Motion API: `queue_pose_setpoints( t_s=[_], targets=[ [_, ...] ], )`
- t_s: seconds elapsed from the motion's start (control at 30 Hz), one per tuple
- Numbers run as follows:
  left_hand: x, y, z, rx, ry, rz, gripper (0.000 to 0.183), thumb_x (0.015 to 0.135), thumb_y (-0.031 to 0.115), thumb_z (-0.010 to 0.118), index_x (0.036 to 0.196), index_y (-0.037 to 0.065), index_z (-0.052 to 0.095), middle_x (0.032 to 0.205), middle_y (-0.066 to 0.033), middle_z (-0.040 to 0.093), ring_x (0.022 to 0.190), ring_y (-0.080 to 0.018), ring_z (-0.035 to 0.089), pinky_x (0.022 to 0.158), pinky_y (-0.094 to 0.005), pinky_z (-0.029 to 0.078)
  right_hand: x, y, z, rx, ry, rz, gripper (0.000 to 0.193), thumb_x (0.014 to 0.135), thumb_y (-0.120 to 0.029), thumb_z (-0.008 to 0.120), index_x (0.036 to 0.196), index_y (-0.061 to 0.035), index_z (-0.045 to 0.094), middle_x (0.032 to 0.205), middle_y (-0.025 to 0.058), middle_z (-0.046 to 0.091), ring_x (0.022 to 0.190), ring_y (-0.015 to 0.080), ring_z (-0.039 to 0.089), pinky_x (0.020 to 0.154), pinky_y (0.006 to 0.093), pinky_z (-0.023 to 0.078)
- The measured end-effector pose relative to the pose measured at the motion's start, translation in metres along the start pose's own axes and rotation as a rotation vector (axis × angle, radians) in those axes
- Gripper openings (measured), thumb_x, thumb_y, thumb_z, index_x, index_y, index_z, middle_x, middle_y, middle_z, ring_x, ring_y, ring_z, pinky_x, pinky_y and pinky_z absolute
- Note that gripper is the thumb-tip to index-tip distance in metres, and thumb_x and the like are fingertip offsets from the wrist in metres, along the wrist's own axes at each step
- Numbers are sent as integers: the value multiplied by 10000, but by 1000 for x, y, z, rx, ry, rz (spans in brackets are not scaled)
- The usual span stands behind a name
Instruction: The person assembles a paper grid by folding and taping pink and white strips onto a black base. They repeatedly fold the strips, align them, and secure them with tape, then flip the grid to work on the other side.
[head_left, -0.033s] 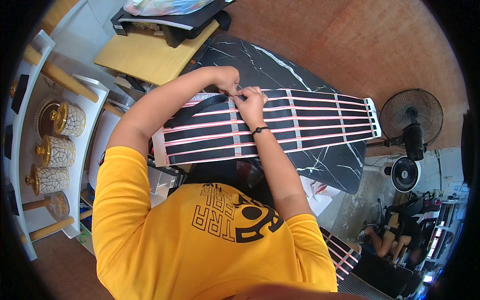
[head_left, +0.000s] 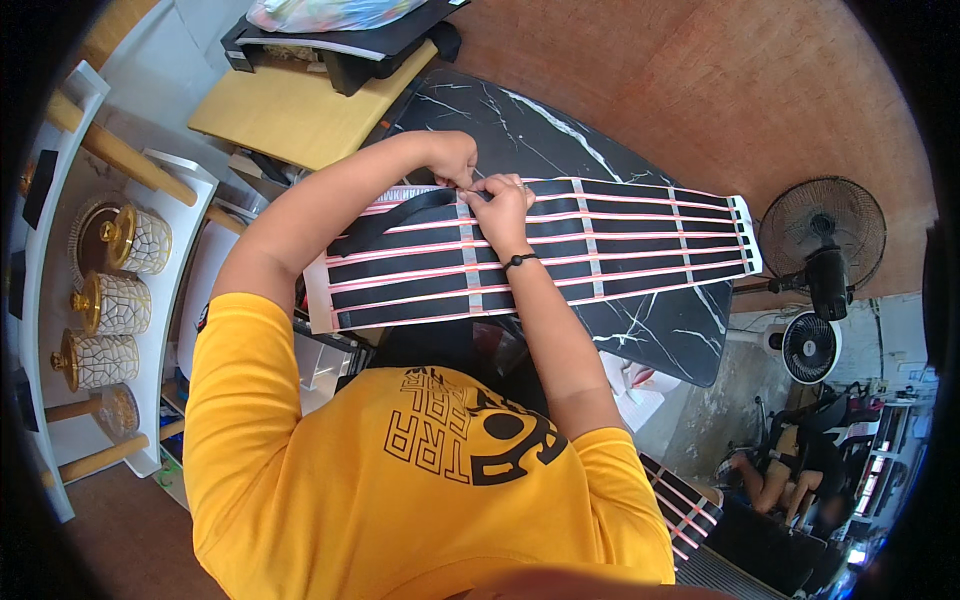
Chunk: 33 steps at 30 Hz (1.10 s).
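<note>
A long panel (head_left: pixel 640 232) lies in front of me, with black strips edged in pink and white and grey bands across it. A loose black strap (head_left: pixel 398 218) curves over its left part and runs up to my fingers. At the panel's far edge my left hand (head_left: pixel 455 160) bends down, its fingers pinched together at the strap's end. Right beside it, my right hand (head_left: pixel 503 202) is closed, with thumb and fingertips on the same strap. A grey band (head_left: pixel 470 257) passes under the fingers. What lies exactly between the fingertips is too small to make out.
The panel rests on a black marble-patterned table (head_left: pixel 650 335). A wooden board (head_left: pixel 265 115) with a black device on it stands at the far left. White shelves (head_left: pixel 180 185) hold gold-lidded jars (head_left: pixel 138 240). Fans (head_left: pixel 822 250) stand at right; another person (head_left: pixel 800 465) is beyond.
</note>
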<state>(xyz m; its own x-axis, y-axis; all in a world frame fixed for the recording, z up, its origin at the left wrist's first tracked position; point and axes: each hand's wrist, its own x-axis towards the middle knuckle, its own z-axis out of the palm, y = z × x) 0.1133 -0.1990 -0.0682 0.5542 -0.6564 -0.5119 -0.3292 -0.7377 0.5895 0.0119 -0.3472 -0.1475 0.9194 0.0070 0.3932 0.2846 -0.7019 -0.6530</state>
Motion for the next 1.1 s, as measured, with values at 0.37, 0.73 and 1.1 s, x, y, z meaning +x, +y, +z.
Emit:
queue_pose_setpoints(
  t_s=[0.37,0.73,1.1],
  targets=[
    [7,4,-18,98,-106,-30,164,803,139,728,852,-18,733,710,-83,699,601,-140,660,576,-276,551,7,2,2,-13,16,23,177,662,-243,847,741,-116,752,849,54,705,973,255,592,911,467,331],
    [21,25,-11,503,-95,51,232,646,227,784,758,31,728,672,-106,690,600,-198,663,573,-339,518,8,5,5,-51,55,-27,230,663,-265,848,739,-81,732,819,47,699,910,244,596,858,442,347],
    [23,3,-11,315,-17,-10,244,706,186,770,790,-33,707,714,-104,703,616,-187,686,567,-305,569,5,-1,-1,8,62,-86,145,674,-181,822,740,-90,731,845,50,700,959,247,590,906,455,329]
  ],
)
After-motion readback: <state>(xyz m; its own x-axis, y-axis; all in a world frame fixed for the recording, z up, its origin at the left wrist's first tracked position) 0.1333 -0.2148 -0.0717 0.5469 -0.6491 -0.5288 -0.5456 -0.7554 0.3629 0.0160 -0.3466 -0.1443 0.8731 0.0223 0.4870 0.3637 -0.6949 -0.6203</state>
